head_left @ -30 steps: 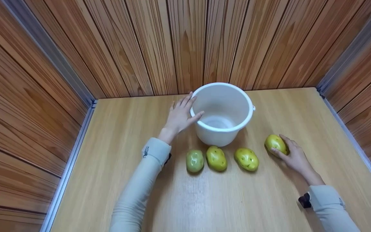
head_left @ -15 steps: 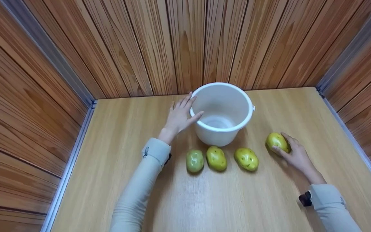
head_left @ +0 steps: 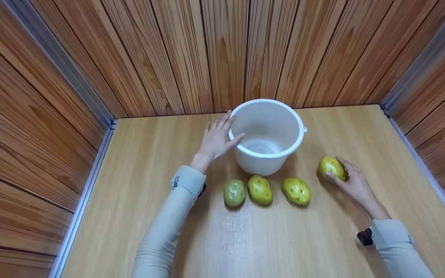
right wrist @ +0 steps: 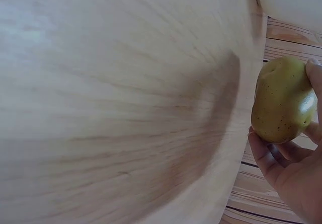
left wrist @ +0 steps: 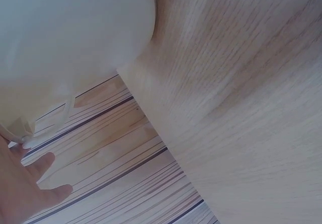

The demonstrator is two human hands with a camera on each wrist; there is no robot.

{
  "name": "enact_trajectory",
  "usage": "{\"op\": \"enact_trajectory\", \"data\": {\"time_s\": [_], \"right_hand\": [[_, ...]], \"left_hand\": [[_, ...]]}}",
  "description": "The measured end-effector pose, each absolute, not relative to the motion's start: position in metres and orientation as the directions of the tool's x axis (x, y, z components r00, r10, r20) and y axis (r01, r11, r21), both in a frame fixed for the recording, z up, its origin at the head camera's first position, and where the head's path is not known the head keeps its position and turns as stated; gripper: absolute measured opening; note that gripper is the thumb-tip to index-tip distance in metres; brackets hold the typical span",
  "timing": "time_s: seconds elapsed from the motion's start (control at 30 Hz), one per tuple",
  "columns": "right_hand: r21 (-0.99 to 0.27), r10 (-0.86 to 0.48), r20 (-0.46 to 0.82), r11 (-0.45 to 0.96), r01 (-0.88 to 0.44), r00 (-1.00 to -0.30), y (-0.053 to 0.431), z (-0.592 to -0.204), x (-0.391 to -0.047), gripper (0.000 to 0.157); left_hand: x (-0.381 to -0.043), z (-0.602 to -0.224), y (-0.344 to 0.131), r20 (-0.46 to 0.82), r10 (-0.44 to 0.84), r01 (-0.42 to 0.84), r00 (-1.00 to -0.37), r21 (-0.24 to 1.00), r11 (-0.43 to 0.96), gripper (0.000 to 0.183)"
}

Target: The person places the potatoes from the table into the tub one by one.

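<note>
A white bucket [head_left: 262, 165] stands upright near the back of the table. My left hand [head_left: 215, 141] rests on its left rim, fingers spread and fairly straight, the thumb reaching over the edge. On the right, my right hand [head_left: 354, 187] grips a yellow-green potato [head_left: 330, 167] between thumb and fingers. In the right wrist view, fingers curl around that potato [right wrist: 283, 99], some of them below it. Three more potatoes lie in front of the bucket: a greener one [head_left: 234, 193] at left, a yellow one [head_left: 260, 190] in the middle and another yellow one [head_left: 296, 191] at right.
The wooden table [head_left: 261, 243] is bounded by a wood-panelled back wall [head_left: 222, 58] and panelled side walls. Metal strips run along the table's left and right edges. The bucket stands close to the back wall, with a small handle lug [head_left: 304, 130] on its right side.
My right hand has shifted slightly away from me with the potato in its grip. The left hand, the bucket and the other potatoes have stayed in place.
</note>
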State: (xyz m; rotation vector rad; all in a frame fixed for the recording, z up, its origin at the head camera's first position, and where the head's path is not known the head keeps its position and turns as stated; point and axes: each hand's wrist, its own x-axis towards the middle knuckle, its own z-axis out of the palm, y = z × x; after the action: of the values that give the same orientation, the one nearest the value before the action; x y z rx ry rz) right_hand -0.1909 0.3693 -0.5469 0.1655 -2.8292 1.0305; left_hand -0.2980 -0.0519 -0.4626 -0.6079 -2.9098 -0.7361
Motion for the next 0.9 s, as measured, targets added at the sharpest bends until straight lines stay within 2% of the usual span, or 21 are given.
{"op": "enact_trajectory", "data": {"time_s": [0.3,0.9], "right_hand": [[-0.631,-0.066,0.173,0.759,-0.162,-0.983,0.368,-0.542,-0.193,0.070],[-0.629,-0.076,0.213,0.752,-0.196,-0.974,0.368,-0.534,-0.195,0.066]], "left_hand": [[-0.298,-0.463,-0.052,0.171,0.362,0.400,-0.916,0.432,0.809,0.078],[-0.298,-0.463,-0.052,0.175,0.357,0.397,-0.918,0.449,0.800,0.073]]}}
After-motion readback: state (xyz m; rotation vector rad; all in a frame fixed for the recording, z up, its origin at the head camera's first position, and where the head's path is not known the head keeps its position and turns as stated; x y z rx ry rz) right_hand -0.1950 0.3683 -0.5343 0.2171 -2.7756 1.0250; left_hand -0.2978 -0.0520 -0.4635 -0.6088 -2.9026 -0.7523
